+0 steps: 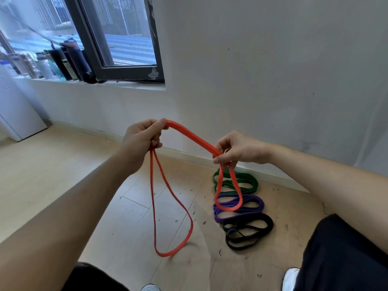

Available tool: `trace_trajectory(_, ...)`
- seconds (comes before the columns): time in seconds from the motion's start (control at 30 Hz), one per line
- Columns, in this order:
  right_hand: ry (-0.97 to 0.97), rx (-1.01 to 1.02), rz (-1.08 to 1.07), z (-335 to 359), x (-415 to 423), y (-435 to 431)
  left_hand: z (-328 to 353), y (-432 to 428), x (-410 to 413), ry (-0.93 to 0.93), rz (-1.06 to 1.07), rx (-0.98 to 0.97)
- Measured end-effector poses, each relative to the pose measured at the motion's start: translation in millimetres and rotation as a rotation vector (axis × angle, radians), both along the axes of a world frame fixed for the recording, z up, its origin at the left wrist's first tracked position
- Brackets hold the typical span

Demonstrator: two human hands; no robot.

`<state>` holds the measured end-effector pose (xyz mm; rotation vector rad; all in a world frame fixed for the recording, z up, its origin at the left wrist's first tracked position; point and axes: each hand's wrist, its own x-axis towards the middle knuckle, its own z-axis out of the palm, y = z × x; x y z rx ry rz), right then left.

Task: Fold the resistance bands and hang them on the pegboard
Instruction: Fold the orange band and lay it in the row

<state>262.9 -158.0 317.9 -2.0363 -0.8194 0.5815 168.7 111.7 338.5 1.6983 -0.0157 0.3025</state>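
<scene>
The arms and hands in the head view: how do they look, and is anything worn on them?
The left forearm and the right forearm are bare up to the frame's edge; no sleeve shows. The left hand and the right hand wear no gloves; I see no watch, ring or bracelet.

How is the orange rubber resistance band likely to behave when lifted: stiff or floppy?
Probably floppy: the orange rubber resistance band droops in long loops below the left hand and the right hand. Likely light: the right one merely pinches it.
</scene>
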Motion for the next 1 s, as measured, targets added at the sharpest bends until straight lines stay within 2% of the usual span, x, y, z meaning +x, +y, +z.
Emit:
trace_trajectory(0.1,-0.045,0.088,-0.041,12.3,-0.7,-4.9,-5.8,17.1,1.1,0.085,-0.019,-0.003)
trace_trajectory(0.27,-0.114,0.199,-0.072,34.4,-9.0,-11.1,-11.1,22.1,-1.8,0.222,-0.158,0.115)
trace_trajectory(0.57,-0.169,0.171,0.047,38.7,-28.3,4.0,5.9,-35.2,-2.2,0.219,-0.363,0.188)
trace_trajectory(0.77,-0.135,0.105,0.083,27.6,-30.7,13.0,7.9,-58.5,-4.3,0.171,-0.306,0.230)
trace_trajectory(1.0,-0.024,-0.076,0.085,10.3,-11.3,3.9,6.7,-46.7,-4.6,0.135,-0.196,0.149)
